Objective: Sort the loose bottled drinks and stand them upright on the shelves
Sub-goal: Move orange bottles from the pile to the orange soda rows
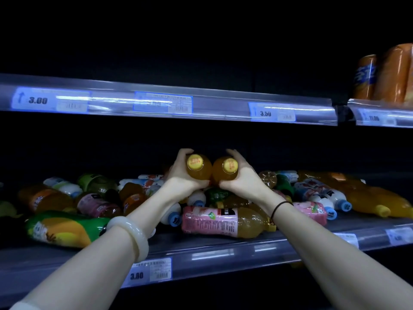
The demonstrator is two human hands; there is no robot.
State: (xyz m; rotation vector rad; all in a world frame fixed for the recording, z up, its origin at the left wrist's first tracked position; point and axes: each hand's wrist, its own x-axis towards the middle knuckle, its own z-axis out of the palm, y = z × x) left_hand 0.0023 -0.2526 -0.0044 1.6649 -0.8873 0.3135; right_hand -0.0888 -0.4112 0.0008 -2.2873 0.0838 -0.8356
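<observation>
Both hands are held in over the lower shelf's clear front rail (223,253). The left hand (183,177) is wrapped round a plastic bottle of orange juice with a yellow cap (199,167), and the right hand (244,179) round a second, matching yellow-capped orange bottle (224,170). The pair is held side by side and touching, caps turned toward the camera, just above the heap.

Beneath and around them, loose bottles lie on their sides across the lower shelf: a pink-labelled juice bottle (223,220) nearest, a green-and-orange labelled bottle (62,229) at the left, and long yellow bottles (375,198) at the right. None of these is stood up.

Further back, no bottles can be made out in the dark above the upper shelf rail (169,101), apart from large orange bottles (391,74) upright at the far right. The sorting is judged barely begun, with nearly the whole heap left.
</observation>
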